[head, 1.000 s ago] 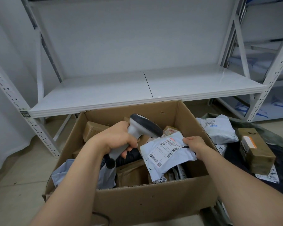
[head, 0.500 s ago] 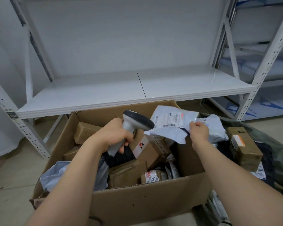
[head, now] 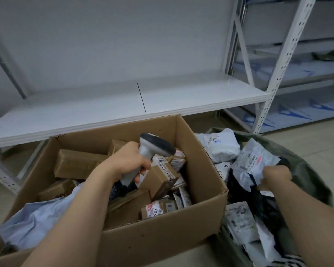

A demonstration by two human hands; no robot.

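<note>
My left hand (head: 128, 160) grips a grey barcode scanner (head: 154, 146) by its handle above the open cardboard box (head: 201, 214). The box holds several brown parcels and soft mailers. My right hand (head: 276, 175) pinches a white plastic mailer (head: 253, 162) with a printed label, held over the dark green sack (head: 307, 174) to the right of the box. The mailer's lower edge is crumpled under my fingers.
A white metal shelf (head: 104, 110) runs behind the box at knee height. More shelving (head: 278, 74) stands at the right. The sack contains several white mailers (head: 222, 147) and dark bags. A pale blue mailer (head: 39, 220) hangs over the box's left front corner. Beige floor surrounds everything.
My right hand has carried the white mailer from inside the box up and rightward, over the sack. The left hand with the scanner has stayed over the box.
</note>
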